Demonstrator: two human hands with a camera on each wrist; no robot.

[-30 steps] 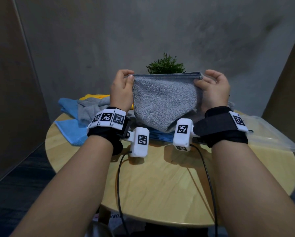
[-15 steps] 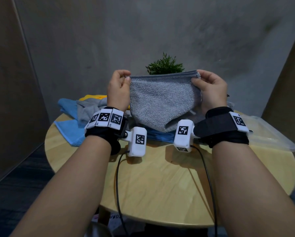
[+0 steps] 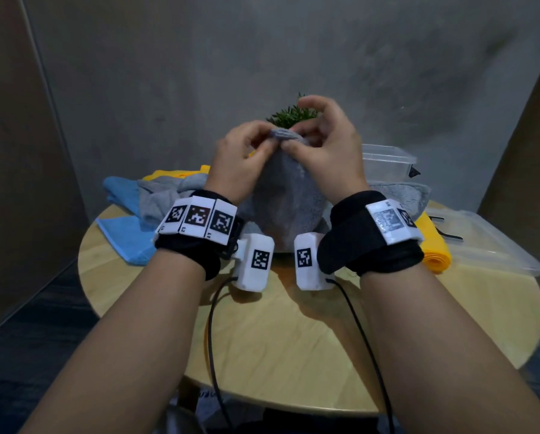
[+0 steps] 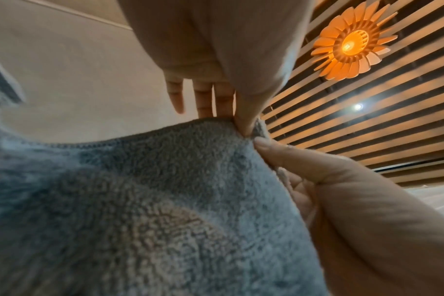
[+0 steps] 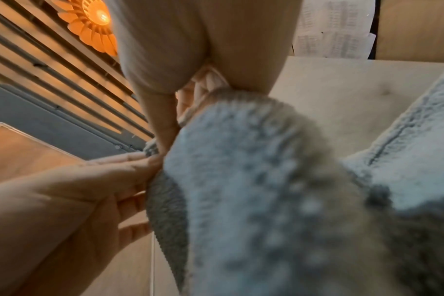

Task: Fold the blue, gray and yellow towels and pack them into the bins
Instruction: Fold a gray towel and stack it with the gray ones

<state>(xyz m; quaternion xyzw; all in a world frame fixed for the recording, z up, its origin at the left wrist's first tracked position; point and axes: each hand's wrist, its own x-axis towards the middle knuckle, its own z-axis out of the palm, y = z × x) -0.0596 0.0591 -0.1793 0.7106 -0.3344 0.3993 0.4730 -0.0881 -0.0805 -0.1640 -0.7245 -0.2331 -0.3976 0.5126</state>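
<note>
A gray towel [image 3: 287,198] hangs folded in half lengthwise above the round wooden table [image 3: 293,339]. My left hand [image 3: 257,145] and right hand [image 3: 296,142] meet at its top and pinch the two upper corners together. In the left wrist view my left hand [image 4: 241,122] pinches the hem of the gray towel [image 4: 139,200], and the right thumb presses beside it. The right wrist view shows my right hand [image 5: 170,136] gripping the towel [image 5: 254,190] against the left hand's fingers [image 5: 139,166].
A blue towel [image 3: 121,233], another gray towel [image 3: 159,198] and a yellow towel [image 3: 174,173] lie at the back left. A yellow towel [image 3: 434,249] and a gray towel [image 3: 400,192] lie at the right, beside clear plastic bins [image 3: 387,161] [image 3: 488,242]. A small plant [image 3: 293,115] stands behind.
My hands have come together, bringing the towel's two top corners to meet, so the spread towel now hangs doubled and narrow.
</note>
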